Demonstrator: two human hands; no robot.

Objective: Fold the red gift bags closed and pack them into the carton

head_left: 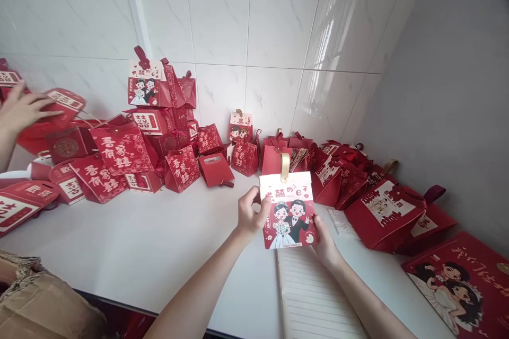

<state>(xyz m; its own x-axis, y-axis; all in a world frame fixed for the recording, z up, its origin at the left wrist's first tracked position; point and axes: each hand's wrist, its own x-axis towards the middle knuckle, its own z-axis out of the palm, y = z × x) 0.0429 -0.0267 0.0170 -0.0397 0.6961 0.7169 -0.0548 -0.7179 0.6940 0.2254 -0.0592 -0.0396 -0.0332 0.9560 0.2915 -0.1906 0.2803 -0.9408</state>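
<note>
Between my two hands, above the white table, I hold a red and white wedding favor box (pixel 289 217) upright. Its front shows a cartoon bride and groom, and a gold strap loops over the top. My left hand (pixel 253 211) grips the left edge, thumb on the front. My right hand (pixel 326 241) closes on the lower right edge, most fingers hidden behind. Below the box lies an open lined notebook (pixel 318 296). A red favor box (pixel 274 160) stands just behind the held one.
Red favor boxes (pixel 123 148) crowd the back and left, some stacked against the tiled wall. More boxes (pixel 385 212) line the right, beside a large red bag (pixel 457 286). Another person's hand (pixel 27 108) touches a box at far left. A cardboard carton (pixel 47 302) sits front left.
</note>
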